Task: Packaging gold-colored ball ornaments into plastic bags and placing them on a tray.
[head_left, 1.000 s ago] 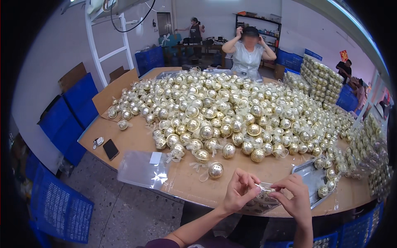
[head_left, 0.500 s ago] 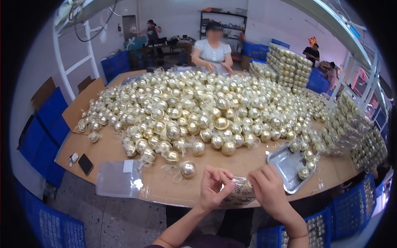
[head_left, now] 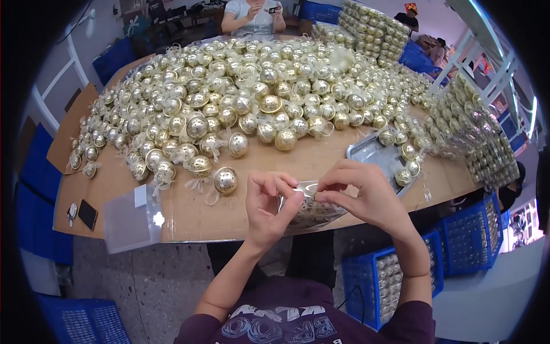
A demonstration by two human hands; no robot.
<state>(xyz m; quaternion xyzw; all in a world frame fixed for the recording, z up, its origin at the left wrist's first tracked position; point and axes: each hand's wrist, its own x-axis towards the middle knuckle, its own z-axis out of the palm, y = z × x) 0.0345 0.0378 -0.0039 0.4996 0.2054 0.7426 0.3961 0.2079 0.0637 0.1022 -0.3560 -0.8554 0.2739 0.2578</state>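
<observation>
At the table's near edge I hold a clear plastic bag [head_left: 314,214] with patterned gold balls showing through it. My left hand [head_left: 267,207] pinches the bag's upper left side between thumb and fingers. On the other side, my right hand [head_left: 369,194] has its thumb and fingertips closed on the bag's upper edge. A single gold ball ornament [head_left: 225,180] with a sheer ribbon lies just beyond my left hand. Past both hands spreads a large heap of such ornaments [head_left: 229,109].
A metal tray [head_left: 372,153] with several ornaments lies to the right, near stacked packs [head_left: 467,114]. Flat clear bags [head_left: 129,225] and a phone [head_left: 87,214] are at the left. Blue crates [head_left: 378,298] stand low right. Across the table a person [head_left: 252,20] holds a small dark object.
The view has tilted downward, bringing my torso in. My right hand has turned, its fingers now pinching the bag's edge. The person opposite has raised their hands with a small dark object.
</observation>
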